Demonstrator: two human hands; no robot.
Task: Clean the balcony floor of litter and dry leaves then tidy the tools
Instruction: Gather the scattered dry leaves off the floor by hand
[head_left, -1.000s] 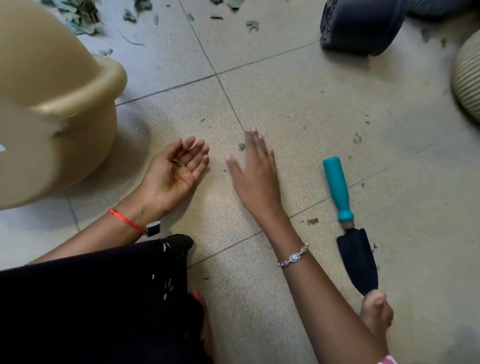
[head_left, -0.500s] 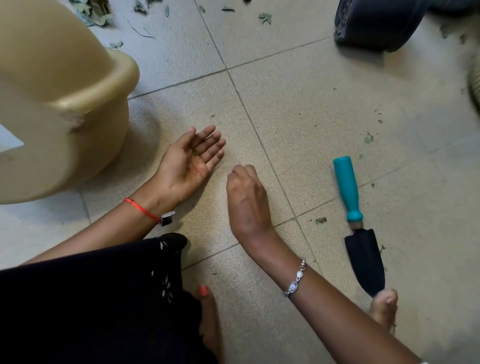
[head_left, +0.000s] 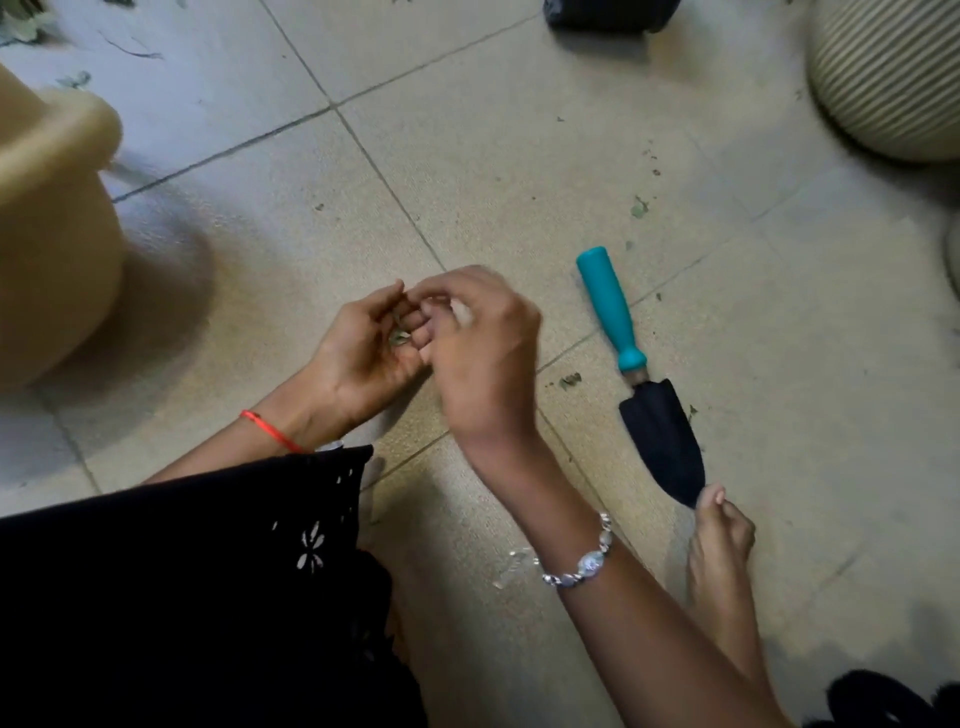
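Note:
My left hand (head_left: 358, 353) is cupped palm up just above the tiled floor, with small dry leaf bits (head_left: 399, 338) lying in it. My right hand (head_left: 483, 364) reaches over it from the right, its curled fingertips pinched together inside the left palm. What the right fingertips hold is hidden. A garden trowel (head_left: 613, 312) with a teal handle and a dark blade lies on the floor right of my hands. A leaf scrap (head_left: 570, 381) lies between my right hand and the trowel. Another scrap (head_left: 639, 208) lies farther out.
A tan plastic bucket (head_left: 47, 234) stands close on the left. At the top right is a ribbed cream pot (head_left: 893, 78), and a dark object (head_left: 608, 13) at the top edge. My bare foot (head_left: 719, 551) touches the trowel's blade tip. More leaves (head_left: 21, 26) lie at the far top left.
My right hand, pinched shut on the floor half a second ago, has lifted and moved left over my left palm. My left hand has curled from flat to cupped.

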